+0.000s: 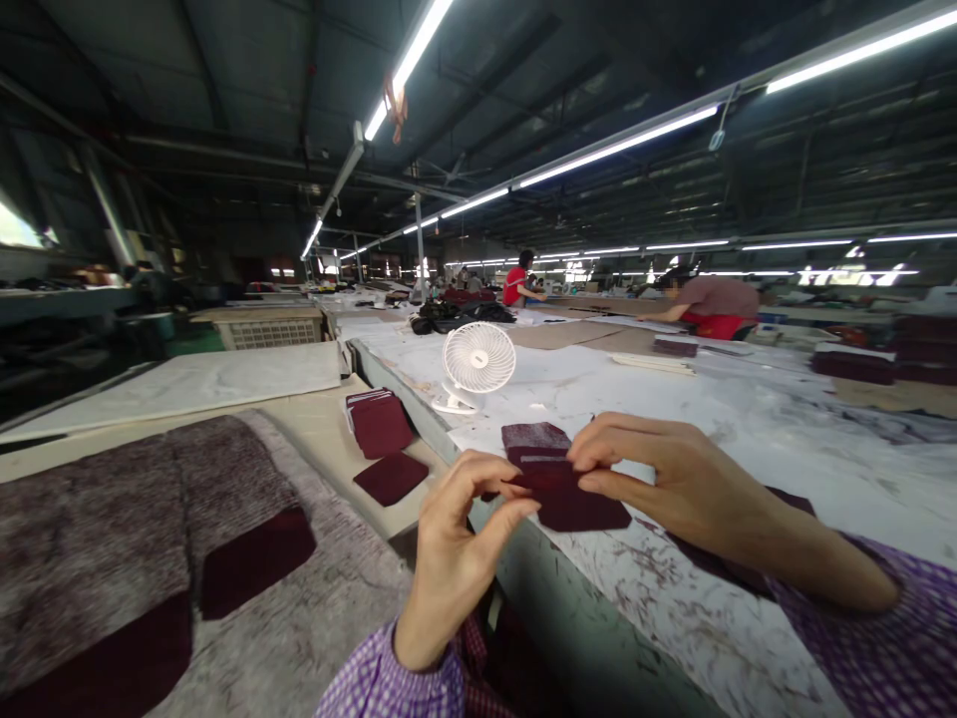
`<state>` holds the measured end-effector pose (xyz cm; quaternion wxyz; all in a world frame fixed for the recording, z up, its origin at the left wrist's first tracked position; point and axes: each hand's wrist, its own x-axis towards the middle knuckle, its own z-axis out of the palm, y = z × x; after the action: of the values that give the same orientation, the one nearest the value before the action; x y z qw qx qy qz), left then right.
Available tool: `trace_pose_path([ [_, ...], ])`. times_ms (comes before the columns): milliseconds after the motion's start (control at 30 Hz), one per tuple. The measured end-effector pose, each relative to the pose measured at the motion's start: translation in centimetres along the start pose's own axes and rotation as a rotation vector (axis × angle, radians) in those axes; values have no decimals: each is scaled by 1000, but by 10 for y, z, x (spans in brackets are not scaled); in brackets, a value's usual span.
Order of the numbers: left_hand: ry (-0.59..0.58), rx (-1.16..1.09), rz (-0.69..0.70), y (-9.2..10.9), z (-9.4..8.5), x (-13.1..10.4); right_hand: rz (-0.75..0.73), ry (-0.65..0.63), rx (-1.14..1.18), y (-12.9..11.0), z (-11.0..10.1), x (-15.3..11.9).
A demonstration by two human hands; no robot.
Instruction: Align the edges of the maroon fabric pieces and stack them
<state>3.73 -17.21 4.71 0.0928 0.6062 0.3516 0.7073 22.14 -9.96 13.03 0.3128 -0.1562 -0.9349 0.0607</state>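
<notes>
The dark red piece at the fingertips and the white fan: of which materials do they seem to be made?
Dark red piece: probably cloth, with a matt finish; it looks thin and throws back no sharp highlights. The exact fibre cannot be told.

White fan: most likely moulded plastic, smooth and even in colour, judging by the fine curved ribs of its grille.

Maroon piece: was partly hidden by my left hand and right hand.
Dark cloth: my right forearm covered part of it.
Speckled fabric: was cut off at the left.
Fan lettering: was too small for me to read.
</notes>
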Motion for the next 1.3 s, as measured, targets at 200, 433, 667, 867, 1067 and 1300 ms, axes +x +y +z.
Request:
trace_pose_path([
  [200, 97, 309, 387, 6, -1, -3, -231, 172, -129, 5, 7, 2],
  [433, 214, 390, 491, 9, -1, -5, -296, 233, -204, 2, 9, -1],
  [667, 199, 331, 407, 2, 0, -6, -301, 230, -212, 5, 7, -1],
  [867, 145, -137, -355, -8, 9, -7, -78, 10, -263, 9, -3, -1],
  [1067, 31, -409, -584, -16, 15, -3, 205, -151, -197, 9, -15, -1],
  [1300, -101, -233, -553, -11, 17, -3, 282, -311, -117, 5, -20, -1],
])
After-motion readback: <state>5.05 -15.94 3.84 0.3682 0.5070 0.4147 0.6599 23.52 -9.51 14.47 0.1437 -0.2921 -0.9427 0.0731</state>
